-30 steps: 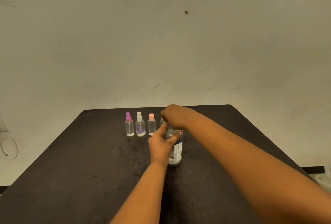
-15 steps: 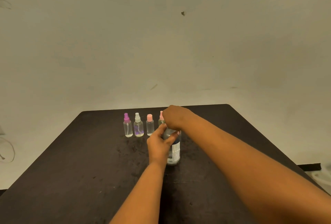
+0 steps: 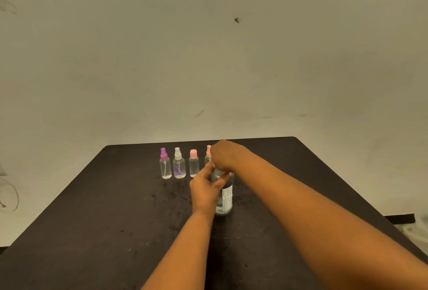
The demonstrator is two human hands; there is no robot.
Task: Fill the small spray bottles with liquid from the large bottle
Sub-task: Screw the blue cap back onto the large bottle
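Observation:
The large clear bottle (image 3: 225,199) with a white and blue label stands upright at the middle of the dark table (image 3: 92,220). My left hand (image 3: 205,189) grips its body from the left. My right hand (image 3: 223,156) is curled over its top, hiding the cap. Behind it stands a row of small spray bottles: one with a purple cap (image 3: 165,165), one with a white cap (image 3: 178,165), one with a pink cap (image 3: 194,165), and a fourth pink-capped one (image 3: 208,155) mostly hidden behind my right hand.
A plain wall rises behind the table's far edge (image 3: 199,142). A loop of thin wire (image 3: 9,194) hangs at the far left. Bare tabletop lies on both sides of my arms.
Both hands stay on the large bottle. My right hand has shifted slightly over the top; the fourth small bottle's pink cap now shows beside it.

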